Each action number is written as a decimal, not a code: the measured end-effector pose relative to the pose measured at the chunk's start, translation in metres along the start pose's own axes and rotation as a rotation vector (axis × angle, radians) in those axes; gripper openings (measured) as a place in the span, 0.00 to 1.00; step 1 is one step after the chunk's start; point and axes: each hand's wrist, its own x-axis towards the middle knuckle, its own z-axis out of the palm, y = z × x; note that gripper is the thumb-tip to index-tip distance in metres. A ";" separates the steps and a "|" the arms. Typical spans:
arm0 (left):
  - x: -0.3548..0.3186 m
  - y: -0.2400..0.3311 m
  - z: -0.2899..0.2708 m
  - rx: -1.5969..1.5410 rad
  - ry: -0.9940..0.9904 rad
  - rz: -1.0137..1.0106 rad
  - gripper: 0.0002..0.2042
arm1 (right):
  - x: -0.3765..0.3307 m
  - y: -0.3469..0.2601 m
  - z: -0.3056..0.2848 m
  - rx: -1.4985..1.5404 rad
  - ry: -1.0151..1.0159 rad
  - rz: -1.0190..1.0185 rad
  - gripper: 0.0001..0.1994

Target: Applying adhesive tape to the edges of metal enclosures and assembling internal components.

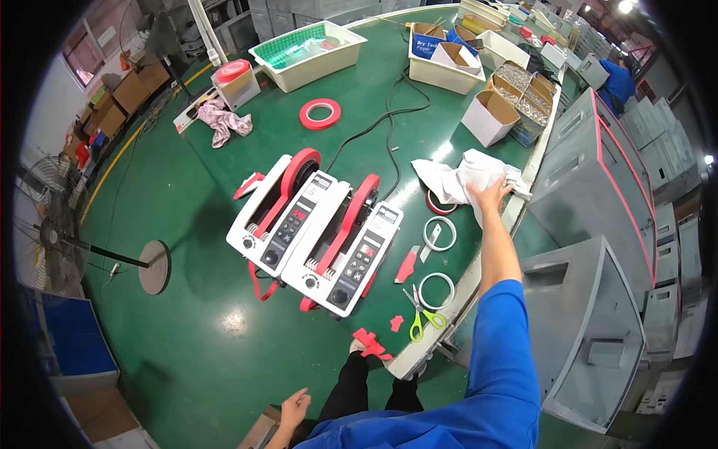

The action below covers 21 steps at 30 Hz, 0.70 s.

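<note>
My right hand (488, 196) is stretched out to the table's right edge, its fingers closed on a crumpled white cloth (449, 178). Under the cloth's lower edge lies a dark red-rimmed tape roll (441, 203). Down by my body, off the table, my left hand (294, 408) hangs with loosely bent fingers and nothing visible in it. Nearest my right forearm are two pale tape rings (453, 233), a utility knife (428, 253) wrapped in red at one end, and green-handled scissors (420, 314). Two white tape dispensers (345, 258) loaded with red tape stand left of these.
Red tape scraps (368, 343) lie at the near corner. Farther back are a red tape roll (320, 114), black cables (389, 114), a pink rag (224, 123), a cream tray (318, 78) and parts boxes (490, 120). Grey metal cabinets (591, 329) line the right side.
</note>
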 end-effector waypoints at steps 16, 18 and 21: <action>0.080 0.055 0.056 0.111 -0.359 0.210 0.17 | -0.016 0.007 -0.317 -0.295 0.183 -0.557 0.21; 0.083 0.058 0.066 0.141 -0.439 0.226 0.16 | -0.016 0.068 -0.335 -0.290 0.213 -0.484 0.21; 0.081 0.070 0.077 0.172 -0.498 0.222 0.16 | -0.028 0.115 -0.356 -0.299 0.256 -0.508 0.19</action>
